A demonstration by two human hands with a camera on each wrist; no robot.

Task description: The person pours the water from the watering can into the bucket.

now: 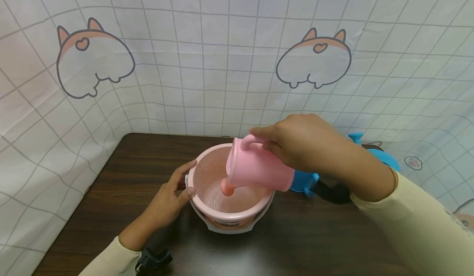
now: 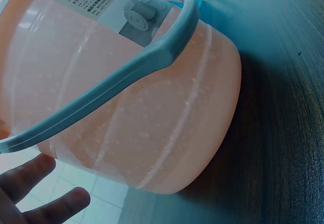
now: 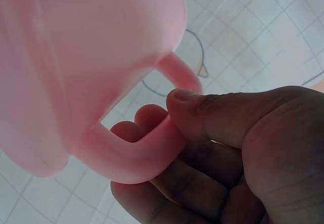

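While my right hand clasps the watering can by its handle, tilted over the bucket near the far edge of the counter, a slack grip could drop it; my spread left hand, pressing the rim, could tip the bucket.

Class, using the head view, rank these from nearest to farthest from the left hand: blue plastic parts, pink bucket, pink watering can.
1. Pink bucket: nearest, its rim touched by the left hand.
2. Pink watering can: tilted over the bucket, held in the right hand.
3. Blue plastic parts: farther right, partly hidden.
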